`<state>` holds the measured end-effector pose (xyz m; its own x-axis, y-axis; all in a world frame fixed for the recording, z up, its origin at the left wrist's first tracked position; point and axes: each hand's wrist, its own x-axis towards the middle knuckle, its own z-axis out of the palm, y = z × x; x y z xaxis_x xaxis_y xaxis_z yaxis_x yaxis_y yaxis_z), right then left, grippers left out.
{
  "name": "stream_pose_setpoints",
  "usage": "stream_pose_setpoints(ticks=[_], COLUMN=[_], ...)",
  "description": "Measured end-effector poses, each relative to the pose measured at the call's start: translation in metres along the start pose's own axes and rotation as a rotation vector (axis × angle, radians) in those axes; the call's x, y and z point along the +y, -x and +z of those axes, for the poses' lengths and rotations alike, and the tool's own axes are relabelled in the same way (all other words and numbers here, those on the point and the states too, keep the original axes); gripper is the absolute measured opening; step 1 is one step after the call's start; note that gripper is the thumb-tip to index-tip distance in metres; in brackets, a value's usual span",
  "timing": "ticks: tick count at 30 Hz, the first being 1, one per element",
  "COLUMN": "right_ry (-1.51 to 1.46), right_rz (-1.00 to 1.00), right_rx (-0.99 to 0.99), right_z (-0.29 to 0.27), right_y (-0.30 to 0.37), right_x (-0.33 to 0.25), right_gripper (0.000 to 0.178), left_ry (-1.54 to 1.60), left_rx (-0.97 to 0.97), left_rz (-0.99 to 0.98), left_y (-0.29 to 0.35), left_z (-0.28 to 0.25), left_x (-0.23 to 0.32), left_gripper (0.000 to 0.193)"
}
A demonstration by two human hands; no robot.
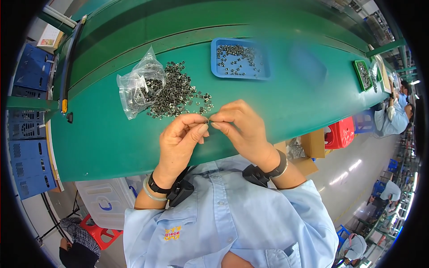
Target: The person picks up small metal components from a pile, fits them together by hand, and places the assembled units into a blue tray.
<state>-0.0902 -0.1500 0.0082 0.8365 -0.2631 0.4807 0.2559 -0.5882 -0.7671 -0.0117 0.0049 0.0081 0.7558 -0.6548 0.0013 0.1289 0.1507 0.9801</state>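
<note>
My left hand [178,142] and my right hand [245,132] meet above the near part of the green table. Thumb and forefinger of each are pinched together on a tiny metal piece [208,121], mostly hidden by the fingertips. Just beyond my left hand lies a loose heap of small dark and silvery metal parts [176,91]. Some of these parts spill from a clear plastic bag [130,94] on the heap's left. Farther back, beyond my right hand, a shallow blue tray [215,67] holds scattered parts of a similar look.
A green tray [357,75] of small parts stands at the table's far right. Below the front edge are an open cardboard box [313,142], a red stool [340,134] and a translucent storage box [105,203]. Other people sit off to the right and lower left.
</note>
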Motion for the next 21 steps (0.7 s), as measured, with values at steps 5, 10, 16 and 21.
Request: stream_pose_setpoints(ticks=[5, 10, 16, 21], right_ry=[0.021, 0.044, 0.047, 0.055], right_rz=[-0.048, -0.057, -0.062, -0.069], right_rx=[-0.002, -0.008, -0.019, -0.007], right_z=[-0.0012, -0.0025, -0.0041, -0.0044], right_y=[-0.0007, -0.0005, -0.0011, -0.0011], right_x=[-0.0003, 0.0002, -0.0016, -0.0031], right_gripper=[0.018, 0.018, 0.018, 0.018], left_ry=[-0.169, -0.291, -0.456, -0.464], left_rx=[0.034, 0.031, 0.002, 0.03], left_rz=[0.134, 0.242, 0.344, 0.361], left_y=[0.0, -0.0028, -0.0041, -0.0035], left_z=[0.0003, -0.0004, -0.0018, 0.0006], left_x=[-0.003, -0.0039, -0.0003, -0.0007], left_gripper=[0.012, 0.011, 0.011, 0.011])
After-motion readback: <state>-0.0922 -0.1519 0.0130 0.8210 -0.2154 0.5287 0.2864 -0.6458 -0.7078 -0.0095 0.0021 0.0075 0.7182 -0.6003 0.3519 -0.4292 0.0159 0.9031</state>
